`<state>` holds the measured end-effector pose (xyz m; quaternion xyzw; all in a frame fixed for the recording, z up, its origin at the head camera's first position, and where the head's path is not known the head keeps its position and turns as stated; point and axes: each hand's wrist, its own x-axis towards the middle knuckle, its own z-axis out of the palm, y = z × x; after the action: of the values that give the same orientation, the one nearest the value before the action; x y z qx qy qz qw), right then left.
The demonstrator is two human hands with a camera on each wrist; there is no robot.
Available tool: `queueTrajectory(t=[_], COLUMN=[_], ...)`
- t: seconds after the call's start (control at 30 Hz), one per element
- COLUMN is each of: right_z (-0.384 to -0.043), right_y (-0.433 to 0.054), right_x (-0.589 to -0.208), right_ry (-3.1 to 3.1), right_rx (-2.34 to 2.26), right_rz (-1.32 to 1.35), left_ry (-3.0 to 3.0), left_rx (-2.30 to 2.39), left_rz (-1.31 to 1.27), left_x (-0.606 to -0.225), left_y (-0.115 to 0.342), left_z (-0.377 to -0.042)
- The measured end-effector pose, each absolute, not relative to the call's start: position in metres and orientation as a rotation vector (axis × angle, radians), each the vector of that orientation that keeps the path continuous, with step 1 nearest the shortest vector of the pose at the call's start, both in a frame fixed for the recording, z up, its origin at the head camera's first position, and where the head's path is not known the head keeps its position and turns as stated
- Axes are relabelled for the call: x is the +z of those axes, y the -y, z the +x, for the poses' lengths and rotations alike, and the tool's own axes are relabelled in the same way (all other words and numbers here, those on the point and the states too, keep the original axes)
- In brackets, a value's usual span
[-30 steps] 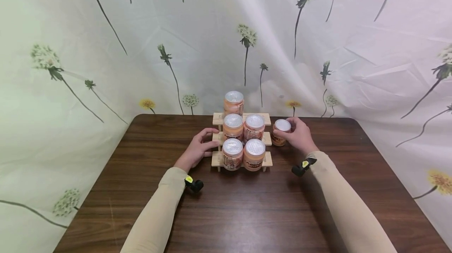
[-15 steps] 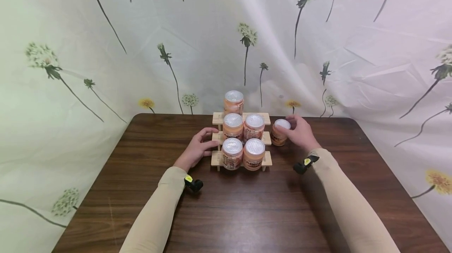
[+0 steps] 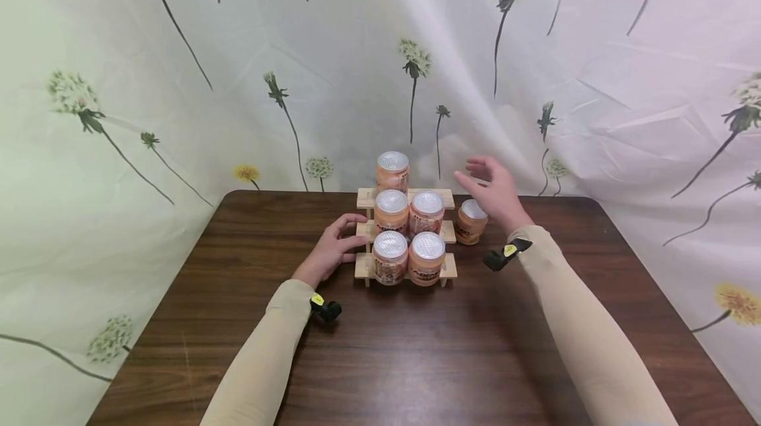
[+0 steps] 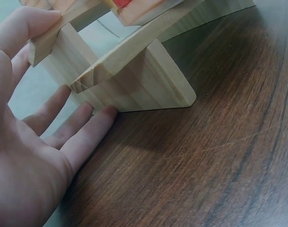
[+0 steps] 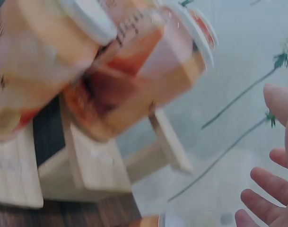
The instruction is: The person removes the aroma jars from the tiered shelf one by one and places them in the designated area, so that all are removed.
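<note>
In the head view, my left hand [image 3: 333,251] rests against the left end of a three-step wooden rack [image 3: 448,265]. In the left wrist view its thumb lies on a slat, and other fingertips touch the side panel [image 4: 144,90]. My right hand [image 3: 496,191] is raised with spread fingers, touching nothing, above and behind a jar [image 3: 471,224] standing right of the rack. Several clear jars with orange contents and pale lids fill the rack: two on the front step, including one at right [image 3: 427,261], two on the middle, and one at left [image 3: 392,175] on top.
A dark wood-grain table [image 3: 386,360] bears the rack and the loose jar. Behind and beside it hangs a pale curtain [image 3: 357,49] printed with dandelions. The top step's right half [image 3: 433,198] is bare wood.
My right hand has let go of the jar right of the rack and lifted up and slightly back. The jar stays standing on the table. My left hand has stayed put.
</note>
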<state>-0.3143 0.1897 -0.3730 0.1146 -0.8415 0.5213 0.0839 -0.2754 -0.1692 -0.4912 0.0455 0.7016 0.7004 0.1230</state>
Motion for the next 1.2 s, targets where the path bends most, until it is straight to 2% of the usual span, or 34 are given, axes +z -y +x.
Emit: queueTrajectory(t=[0.43,0.7,1.2], right_z=[-0.319,-0.320,-0.324], right_y=[-0.151,-0.125,-0.097], right_x=[-0.352,-0.338,-0.335], right_ry=[2.555,2.631,2.731], right_rx=[1.659,1.560,1.441], right_rz=[0.497,0.636,0.719], left_ry=[-2.042,-2.059,-2.039], left_rx=[2.036,2.027,2.090], left_rz=[0.159,0.166,0.204], left_x=[-0.495,-0.494,-0.486], left_y=[0.170,0.173,0.170], left_z=[-0.278,-0.277,-0.270])
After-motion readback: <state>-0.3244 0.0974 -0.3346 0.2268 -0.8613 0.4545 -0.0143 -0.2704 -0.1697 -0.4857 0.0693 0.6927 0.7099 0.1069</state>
